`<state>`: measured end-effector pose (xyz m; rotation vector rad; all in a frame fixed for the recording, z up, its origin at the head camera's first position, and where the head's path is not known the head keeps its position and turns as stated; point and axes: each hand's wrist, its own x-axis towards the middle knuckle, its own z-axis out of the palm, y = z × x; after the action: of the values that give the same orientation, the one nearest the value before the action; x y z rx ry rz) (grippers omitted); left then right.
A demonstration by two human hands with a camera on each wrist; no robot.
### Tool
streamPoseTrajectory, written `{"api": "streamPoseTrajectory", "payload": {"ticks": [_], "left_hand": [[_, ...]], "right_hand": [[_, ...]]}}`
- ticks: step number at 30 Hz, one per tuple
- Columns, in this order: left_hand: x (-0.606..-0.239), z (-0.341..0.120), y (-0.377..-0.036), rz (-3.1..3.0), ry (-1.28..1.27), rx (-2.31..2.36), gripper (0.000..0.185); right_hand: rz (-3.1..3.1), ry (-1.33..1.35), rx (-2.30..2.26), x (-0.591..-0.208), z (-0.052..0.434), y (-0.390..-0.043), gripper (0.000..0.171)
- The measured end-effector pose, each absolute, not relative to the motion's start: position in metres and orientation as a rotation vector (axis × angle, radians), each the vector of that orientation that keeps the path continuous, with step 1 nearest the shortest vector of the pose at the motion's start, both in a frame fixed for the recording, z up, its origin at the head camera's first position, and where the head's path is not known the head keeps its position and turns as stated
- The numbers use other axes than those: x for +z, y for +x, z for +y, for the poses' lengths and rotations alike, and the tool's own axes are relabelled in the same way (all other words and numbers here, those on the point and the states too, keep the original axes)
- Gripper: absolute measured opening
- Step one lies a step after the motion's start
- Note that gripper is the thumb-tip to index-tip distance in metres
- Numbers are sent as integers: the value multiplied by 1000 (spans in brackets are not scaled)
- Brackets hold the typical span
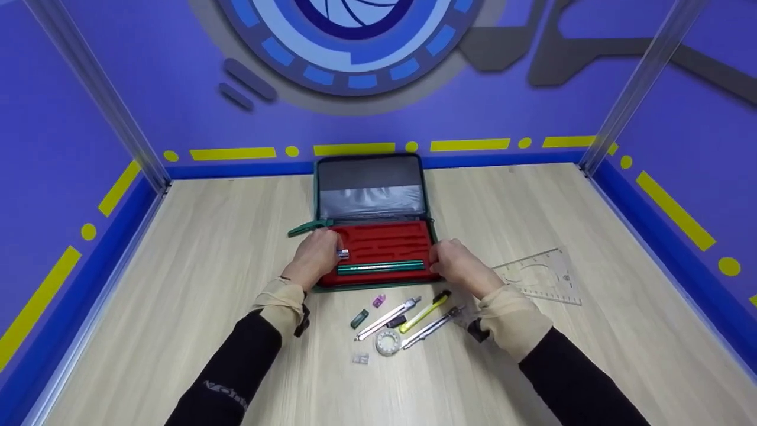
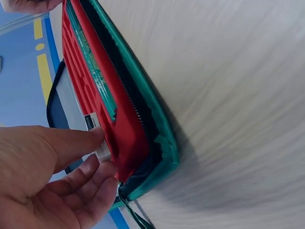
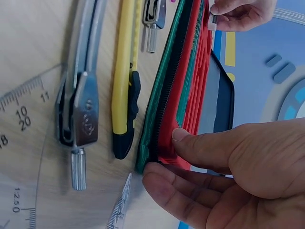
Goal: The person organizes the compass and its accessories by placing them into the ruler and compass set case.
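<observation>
An open zip case (image 1: pixel 372 204) with a green outside and a red moulded insert (image 1: pixel 384 244) lies at the middle of the table. Green pencils (image 1: pixel 380 267) lie in the insert's front slot. My left hand (image 1: pixel 316 255) pinches a small white eraser (image 2: pixel 101 151) with a dark label between thumb and fingers, over the insert's left end. At the opposite end my right hand (image 1: pixel 464 267) grips the case's right front corner, its thumb (image 3: pixel 183 138) on the red insert's edge and its fingers against the green outside.
Before the case lie a compass (image 1: pixel 387 318), another compass (image 1: pixel 432 328), a yellow utility knife (image 1: pixel 424 312), a white ring-shaped roll (image 1: pixel 388 332), a pink sharpener (image 1: pixel 378 301) and a small green piece (image 1: pixel 359 319). A clear set square (image 1: pixel 547 275) lies at right. Blue walls surround the table.
</observation>
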<state>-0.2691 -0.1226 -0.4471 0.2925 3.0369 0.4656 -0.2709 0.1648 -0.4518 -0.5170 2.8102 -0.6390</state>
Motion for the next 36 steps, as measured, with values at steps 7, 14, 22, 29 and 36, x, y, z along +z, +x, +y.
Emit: {"api": "streamPoseTrajectory", "payload": {"ticks": [7, 14, 22, 29, 36], "left_hand": [[-453, -121, -270, 3033, 336, 448, 12], [-453, -120, -271, 3026, 320, 461, 15], [-455, -118, -271, 3052, 298, 452, 19], [-456, -116, -271, 3071, 286, 435, 16], [-453, -119, -262, 3063, 276, 430, 9]], "right_hand": [[2823, -551, -648, -452, 167, -268, 10], [2817, -522, -624, -451, 166, -268, 10], [2790, -463, -642, -450, 165, -268, 8], [2807, -468, -621, -450, 165, -270, 8], [2821, -496, -638, -451, 165, -269, 9]]}}
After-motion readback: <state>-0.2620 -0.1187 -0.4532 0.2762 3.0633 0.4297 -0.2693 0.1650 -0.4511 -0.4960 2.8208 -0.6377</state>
